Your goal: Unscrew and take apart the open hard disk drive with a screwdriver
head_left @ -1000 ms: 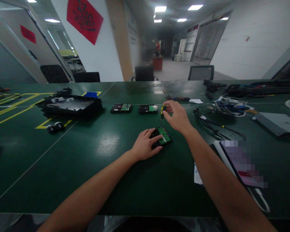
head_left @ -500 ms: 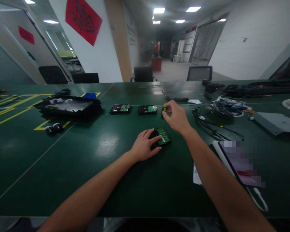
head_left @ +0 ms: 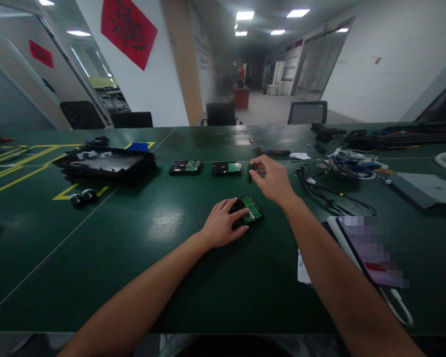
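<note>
On the green table a hard drive lies with its green circuit board facing up. My left hand grips it from the left, fingers and thumb spread across it and the index finger resting on the board. Part of the drive is hidden under that hand. Above the drive's far edge, my right hand is closed around the handle of a screwdriver, held upright. Its thin shaft points down at the drive; whether the tip touches a screw is too small to tell.
Two more hard drives, one on the left and one nearer the middle, lie farther back. Black trays stand left. To the right are black cables, a bowl of wires, a metal box and a phone.
The screwdriver handle has turned slightly in my right hand's fingers, its yellow marking now less visible. My left hand and the drive have stayed in place.
</note>
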Motion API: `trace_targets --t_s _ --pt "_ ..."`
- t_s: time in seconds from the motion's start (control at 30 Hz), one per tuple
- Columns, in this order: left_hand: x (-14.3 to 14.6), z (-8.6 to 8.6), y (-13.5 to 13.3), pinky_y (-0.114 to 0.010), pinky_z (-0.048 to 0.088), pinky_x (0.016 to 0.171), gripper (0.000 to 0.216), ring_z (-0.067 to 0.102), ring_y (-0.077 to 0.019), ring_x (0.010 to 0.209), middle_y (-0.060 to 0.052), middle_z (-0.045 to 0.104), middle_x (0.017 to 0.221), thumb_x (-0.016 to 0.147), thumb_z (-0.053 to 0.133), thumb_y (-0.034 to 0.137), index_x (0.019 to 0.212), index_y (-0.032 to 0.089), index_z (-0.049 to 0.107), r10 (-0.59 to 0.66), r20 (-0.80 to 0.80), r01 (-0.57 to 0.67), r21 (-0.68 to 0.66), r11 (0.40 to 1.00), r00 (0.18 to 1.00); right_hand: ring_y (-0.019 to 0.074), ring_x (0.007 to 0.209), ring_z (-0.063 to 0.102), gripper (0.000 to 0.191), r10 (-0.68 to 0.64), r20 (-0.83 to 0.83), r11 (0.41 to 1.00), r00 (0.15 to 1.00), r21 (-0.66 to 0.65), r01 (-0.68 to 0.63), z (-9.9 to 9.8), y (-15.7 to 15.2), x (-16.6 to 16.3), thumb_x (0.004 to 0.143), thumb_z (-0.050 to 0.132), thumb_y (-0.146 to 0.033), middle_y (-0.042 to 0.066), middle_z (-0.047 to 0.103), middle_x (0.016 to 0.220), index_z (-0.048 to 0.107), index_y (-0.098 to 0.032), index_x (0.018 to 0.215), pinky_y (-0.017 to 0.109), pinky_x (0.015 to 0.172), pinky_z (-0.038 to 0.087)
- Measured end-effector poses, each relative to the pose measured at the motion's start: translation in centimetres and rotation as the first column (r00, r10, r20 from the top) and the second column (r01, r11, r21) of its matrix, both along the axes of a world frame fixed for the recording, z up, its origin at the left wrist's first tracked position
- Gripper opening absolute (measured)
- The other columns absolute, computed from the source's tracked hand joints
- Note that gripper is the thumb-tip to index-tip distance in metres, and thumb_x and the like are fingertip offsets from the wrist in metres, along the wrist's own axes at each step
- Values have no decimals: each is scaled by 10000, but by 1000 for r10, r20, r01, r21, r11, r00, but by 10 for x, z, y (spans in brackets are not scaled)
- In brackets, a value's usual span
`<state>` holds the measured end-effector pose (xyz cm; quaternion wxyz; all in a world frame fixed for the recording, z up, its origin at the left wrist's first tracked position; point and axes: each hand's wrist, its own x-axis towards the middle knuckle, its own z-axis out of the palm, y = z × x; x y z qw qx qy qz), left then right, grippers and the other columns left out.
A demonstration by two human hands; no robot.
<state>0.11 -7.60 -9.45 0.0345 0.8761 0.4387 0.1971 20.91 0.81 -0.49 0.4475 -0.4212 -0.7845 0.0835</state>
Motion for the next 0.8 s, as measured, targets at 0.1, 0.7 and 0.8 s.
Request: trace_targets --t_s 0.1,0.7,0.8 --pt "0 0 0 -585 372 1144 570 403 -372 1418 -111 396 1588 915 611 552 1439 331 585 2 1 -2 -2 1000 1000 237 899 689 244 18 14 1000 1000 21 -19 0 0 0 879 615 -218 86 698 1114 641 -231 1122 447 877 567" --pt "0 0 0 -578 370 1144 566 407 -379 1414 -121 385 1592 920 599 552 1437 322 591 0 -6 0 -1 1000 1000 258 924 659 203 -57 -4 998 998 39 58 0 -1 -1 833 662 -232 85 678 1037 580 -233 1019 429 843 537" --pt "0 0 0 -578 376 1139 572 403 -377 1418 -118 382 1594 921 597 557 1444 325 584 0 -8 0 -1 1000 1000 248 911 661 184 -32 -5 999 999 26 32 0 -1 -1 854 652 -244 77 688 1011 580 -234 1023 417 842 532"
